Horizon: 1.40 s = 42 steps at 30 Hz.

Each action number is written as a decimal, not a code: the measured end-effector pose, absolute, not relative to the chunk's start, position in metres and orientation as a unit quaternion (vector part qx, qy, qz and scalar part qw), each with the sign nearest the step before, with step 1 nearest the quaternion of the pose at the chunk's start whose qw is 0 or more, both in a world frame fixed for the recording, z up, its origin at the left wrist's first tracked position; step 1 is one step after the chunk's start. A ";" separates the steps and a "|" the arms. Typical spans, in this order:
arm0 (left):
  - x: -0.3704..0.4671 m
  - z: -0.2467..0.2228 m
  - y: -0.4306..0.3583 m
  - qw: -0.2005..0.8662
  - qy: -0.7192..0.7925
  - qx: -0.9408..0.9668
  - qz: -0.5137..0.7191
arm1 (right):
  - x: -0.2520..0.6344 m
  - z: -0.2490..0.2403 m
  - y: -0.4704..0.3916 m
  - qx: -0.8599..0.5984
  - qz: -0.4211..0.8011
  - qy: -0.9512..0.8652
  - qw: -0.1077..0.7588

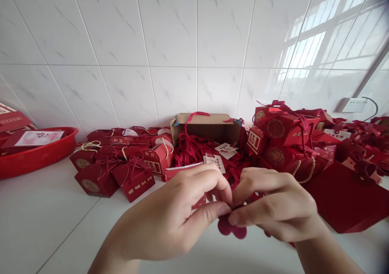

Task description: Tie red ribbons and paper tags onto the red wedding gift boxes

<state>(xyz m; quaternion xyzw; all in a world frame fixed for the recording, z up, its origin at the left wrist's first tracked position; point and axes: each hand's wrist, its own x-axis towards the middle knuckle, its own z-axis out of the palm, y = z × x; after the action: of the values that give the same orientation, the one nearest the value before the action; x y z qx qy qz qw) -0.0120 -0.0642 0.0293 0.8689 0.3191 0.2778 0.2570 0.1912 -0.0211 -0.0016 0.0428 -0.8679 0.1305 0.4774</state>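
Note:
My left hand (179, 209) and my right hand (273, 205) meet in front of the open carton, both closed in a pinch. Between their thumbs and fingertips is a dark red scalloped flap (232, 228), its rounded lobes pointing down toward me. Patterned red card (199, 202) shows in the gap under my left fingers, and a red piece with a white edge (182, 168) sticks out behind that hand. Whether these join the flap is hidden by my hands.
A cardboard carton (200, 118) holds red ribbons and white tags (226, 149). Red gift boxes stand in a group (97, 181) at left and a pile (276, 128) at right. A red basin (39, 156) sits far left. A dark red box (346, 197) lies at right.

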 end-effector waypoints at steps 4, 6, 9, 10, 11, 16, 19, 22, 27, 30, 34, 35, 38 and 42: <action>-0.018 0.023 -0.058 0.271 0.376 0.851 0.246 | 0.191 -0.004 -0.018 0.011 0.052 -0.898 0.436; -0.020 0.020 -0.054 0.270 0.393 0.845 0.242 | 0.190 -0.007 -0.016 0.001 0.029 -0.903 0.428; -0.018 0.018 -0.051 0.272 0.391 0.844 0.246 | 0.190 -0.008 -0.015 -0.012 0.034 -0.903 0.429; -0.017 0.018 -0.051 0.271 0.387 0.845 0.252 | 0.190 -0.008 -0.015 -0.016 0.039 -0.900 0.433; -0.015 0.019 -0.052 0.267 0.382 0.845 0.261 | 0.191 -0.008 -0.015 -0.020 0.044 -0.897 0.440; -0.010 0.023 -0.053 0.228 0.366 0.842 0.324 | 0.189 -0.008 -0.019 -0.052 0.052 -0.872 0.484; -0.025 0.026 -0.048 0.207 0.379 0.843 0.321 | 0.187 -0.010 -0.019 -0.055 0.067 -0.864 0.496; -0.053 0.024 -0.038 0.152 0.477 0.818 0.283 | 0.187 -0.012 -0.013 -0.058 0.107 -0.857 0.501; -0.084 0.007 -0.006 0.192 0.613 0.746 0.178 | 0.190 -0.017 0.004 -0.112 0.217 -0.847 0.473; -0.084 -0.001 0.013 0.247 0.589 0.737 0.219 | 0.188 -0.025 0.017 -0.154 0.276 -0.834 0.453; -0.071 0.001 0.019 0.261 0.534 0.736 0.324 | 0.180 -0.043 0.039 -0.218 0.332 -0.792 0.463; -0.066 0.003 0.017 0.257 0.518 0.730 0.365 | 0.178 -0.047 0.043 -0.223 0.350 -0.776 0.474; -0.048 0.005 0.012 0.250 0.466 0.682 0.504 | 0.172 -0.053 0.049 -0.212 0.394 -0.721 0.529; -0.020 0.000 0.009 0.239 0.427 0.616 0.617 | 0.170 -0.045 0.039 -0.217 0.365 -0.650 0.630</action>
<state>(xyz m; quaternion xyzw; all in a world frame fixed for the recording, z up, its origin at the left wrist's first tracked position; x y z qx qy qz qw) -0.0205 0.0090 0.0001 0.6164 0.4267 0.6172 0.2389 0.1701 0.0387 -0.0453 -0.2166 -0.6504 0.3646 0.6302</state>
